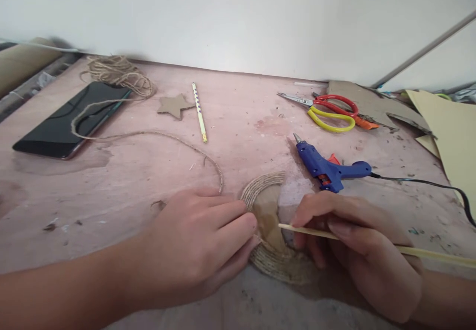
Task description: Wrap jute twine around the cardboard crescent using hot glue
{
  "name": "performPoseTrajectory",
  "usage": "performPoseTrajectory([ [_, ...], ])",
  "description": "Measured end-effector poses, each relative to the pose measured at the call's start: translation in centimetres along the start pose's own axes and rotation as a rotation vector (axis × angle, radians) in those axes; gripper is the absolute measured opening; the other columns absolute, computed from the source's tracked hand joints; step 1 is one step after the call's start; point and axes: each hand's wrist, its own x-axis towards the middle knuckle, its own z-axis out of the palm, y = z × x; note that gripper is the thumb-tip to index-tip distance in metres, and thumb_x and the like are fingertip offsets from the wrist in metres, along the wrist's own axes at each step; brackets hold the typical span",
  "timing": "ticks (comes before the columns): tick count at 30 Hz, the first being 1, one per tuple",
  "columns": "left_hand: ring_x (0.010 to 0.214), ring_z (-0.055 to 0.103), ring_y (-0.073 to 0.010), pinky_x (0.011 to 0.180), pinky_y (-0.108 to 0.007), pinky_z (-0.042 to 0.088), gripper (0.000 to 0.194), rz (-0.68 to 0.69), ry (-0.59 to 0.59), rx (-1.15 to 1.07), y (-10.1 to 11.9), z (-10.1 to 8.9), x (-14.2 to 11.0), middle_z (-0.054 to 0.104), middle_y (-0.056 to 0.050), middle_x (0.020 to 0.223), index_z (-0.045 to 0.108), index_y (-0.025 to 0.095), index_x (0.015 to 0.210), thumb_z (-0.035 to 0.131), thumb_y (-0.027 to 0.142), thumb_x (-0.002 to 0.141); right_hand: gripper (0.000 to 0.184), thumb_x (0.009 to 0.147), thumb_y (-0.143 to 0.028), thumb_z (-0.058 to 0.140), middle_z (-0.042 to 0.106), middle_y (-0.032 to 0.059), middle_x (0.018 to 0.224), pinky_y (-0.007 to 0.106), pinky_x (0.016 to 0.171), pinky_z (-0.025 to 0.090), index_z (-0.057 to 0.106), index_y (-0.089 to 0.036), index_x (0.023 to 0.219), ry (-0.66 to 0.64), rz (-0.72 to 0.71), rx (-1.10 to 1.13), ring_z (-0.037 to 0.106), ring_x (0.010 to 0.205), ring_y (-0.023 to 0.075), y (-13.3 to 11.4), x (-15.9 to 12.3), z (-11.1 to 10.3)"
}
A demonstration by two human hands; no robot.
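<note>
A cardboard crescent (268,211) lies on the table, rows of jute twine (273,265) following its curved outer edge. My left hand (208,236) is closed, its fingers together over the crescent's left side, pressing the twine there; its fingertips are partly hidden. From beneath that hand a loose strand (178,140) runs back to a bundle of twine (117,72). In my right hand (357,246) is a thin wooden stick (308,231), pinched between thumb and fingers. The stick's tip is over the bare cardboard, and the right fingers are beside the crescent's right edge.
A blue glue gun (320,164) with a black cord lies behind my right hand. Farther back are red-and-yellow scissors (330,112) and cardboard scraps (366,102). A phone (70,119), a cardboard star (174,106) and a pencil (199,112) lie at the left and middle.
</note>
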Motion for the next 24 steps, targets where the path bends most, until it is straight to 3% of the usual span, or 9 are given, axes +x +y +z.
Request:
performPoseTrajectory([
  [2, 0.063, 0.047, -0.0158, 0.06, -0.035, 0.035, 0.033, 0.01, 0.017, 0.013, -0.2, -0.1, -0.1, 0.06, 0.004, 0.075, 0.063, 0.021, 0.089, 0.054, 0.02, 0.121, 0.029, 0.11, -0.029, 0.059, 0.077, 0.0034, 0.076, 0.032, 0.043, 0.041, 0.086, -0.03, 0.101, -0.013, -0.027, 0.013, 0.058, 0.048, 0.0172, 0.1, -0.2, -0.1],
  [4, 0.062, 0.045, -0.0154, 0.061, -0.035, 0.034, 0.035, 0.013, 0.018, 0.018, -0.3, -0.1, -0.1, 0.058, 0.005, 0.073, 0.06, 0.022, 0.087, 0.054, 0.02, 0.122, 0.029, 0.11, -0.023, 0.057, 0.073, 0.0038, 0.074, 0.032, 0.052, 0.046, 0.084, -0.024, 0.099, -0.053, -0.094, 0.003, 0.062, 0.055, 0.0171, 0.3, -0.4, -0.2],
  [7, 0.062, 0.046, -0.0158, 0.062, -0.036, 0.034, 0.036, 0.013, -0.009, -0.002, -0.4, -0.2, -0.2, 0.058, 0.005, 0.073, 0.057, 0.022, 0.086, 0.052, 0.018, 0.122, 0.033, 0.111, -0.025, 0.052, 0.067, 0.0029, 0.07, 0.033, 0.062, 0.05, 0.08, -0.021, 0.097, -0.124, -0.131, -0.021, 0.065, 0.063, 0.0179, 0.4, -0.5, -0.4],
  [16, 0.066, 0.046, -0.0164, 0.06, -0.036, 0.036, 0.033, 0.024, -0.03, -0.062, -0.3, -0.2, 0.1, 0.06, 0.003, 0.079, 0.062, 0.02, 0.092, 0.048, 0.014, 0.122, 0.032, 0.092, -0.011, 0.047, 0.07, -0.0008, 0.07, 0.02, 0.059, 0.049, 0.078, -0.018, 0.086, -0.162, -0.073, -0.028, 0.063, 0.06, 0.0093, 0.1, 0.4, -0.1],
  [24, 0.064, 0.039, -0.0147, 0.056, -0.036, 0.034, 0.041, 0.032, -0.054, -0.021, -0.2, -0.3, 0.5, 0.055, 0.004, 0.078, 0.059, 0.02, 0.089, 0.042, 0.017, 0.126, 0.034, 0.093, -0.01, 0.046, 0.068, -0.0011, 0.068, 0.02, 0.055, 0.047, 0.077, -0.017, 0.081, -0.184, 0.01, -0.044, 0.061, 0.057, 0.0084, 0.1, 0.8, -0.3],
])
